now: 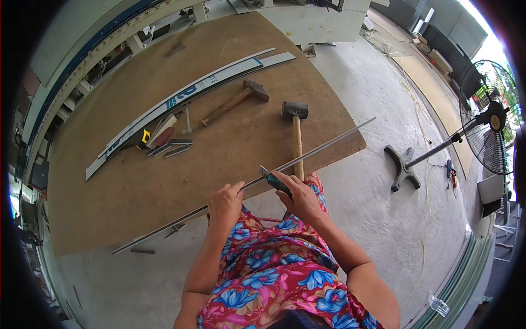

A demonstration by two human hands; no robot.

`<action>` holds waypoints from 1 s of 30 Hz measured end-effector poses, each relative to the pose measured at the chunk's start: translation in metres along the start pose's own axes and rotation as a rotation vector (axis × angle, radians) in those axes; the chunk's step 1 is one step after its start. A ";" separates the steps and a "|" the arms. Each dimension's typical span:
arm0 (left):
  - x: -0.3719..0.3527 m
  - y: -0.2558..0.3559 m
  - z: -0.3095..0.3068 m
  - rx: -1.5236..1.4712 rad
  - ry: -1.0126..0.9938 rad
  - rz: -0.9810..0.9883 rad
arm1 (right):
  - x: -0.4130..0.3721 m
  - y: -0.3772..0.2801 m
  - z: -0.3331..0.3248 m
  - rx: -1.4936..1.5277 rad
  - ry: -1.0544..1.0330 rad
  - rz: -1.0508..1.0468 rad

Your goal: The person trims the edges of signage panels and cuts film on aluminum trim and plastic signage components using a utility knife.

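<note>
**Metal strip gripped at bench's near edge**

A person in a flowered dress stands at the near edge of a brown board bench, with both hands on a long, thin metal strip. The left hand is closed around the strip, fingers curled over it. The right hand, just beside it, is wrapped tightly around a teal-handled tool whose tip meets the strip. The strip runs at a slant, one end at the near edge toward the left corner and the other overhanging the right edge above the floor. Beyond the hands lies a black-headed mallet, its handle pointing at the near edge and crossed by the strip. A wooden-handled hammer lies farther in. Short metal offcuts sit mid-bench, and long white-and-blue profiles curve along toward the far edge. The bench top is scuffed brown board and the floor is pale concrete, with a pedestal fan standing at right.
</note>
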State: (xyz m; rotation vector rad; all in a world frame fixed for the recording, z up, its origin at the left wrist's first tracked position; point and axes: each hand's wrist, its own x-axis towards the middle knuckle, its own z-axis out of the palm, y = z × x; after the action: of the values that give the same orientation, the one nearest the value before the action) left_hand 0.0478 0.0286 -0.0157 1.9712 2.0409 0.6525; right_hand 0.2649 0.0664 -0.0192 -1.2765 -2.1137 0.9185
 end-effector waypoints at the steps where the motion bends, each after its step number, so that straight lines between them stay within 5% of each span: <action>1: 0.001 0.002 0.000 0.001 0.008 -0.005 | -0.001 0.001 -0.001 0.001 0.004 0.015; 24: 0.003 0.016 0.005 -0.050 -0.108 -0.020 | 0.007 0.067 -0.028 0.006 0.266 0.099; 30: 0.002 0.019 0.004 -0.030 -0.063 -0.011 | -0.005 0.050 -0.016 -0.053 0.139 0.010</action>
State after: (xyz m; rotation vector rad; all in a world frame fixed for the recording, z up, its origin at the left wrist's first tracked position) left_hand 0.0666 0.0313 -0.0104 1.9370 1.9919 0.6073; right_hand 0.3069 0.0835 -0.0471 -1.3385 -2.0377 0.7597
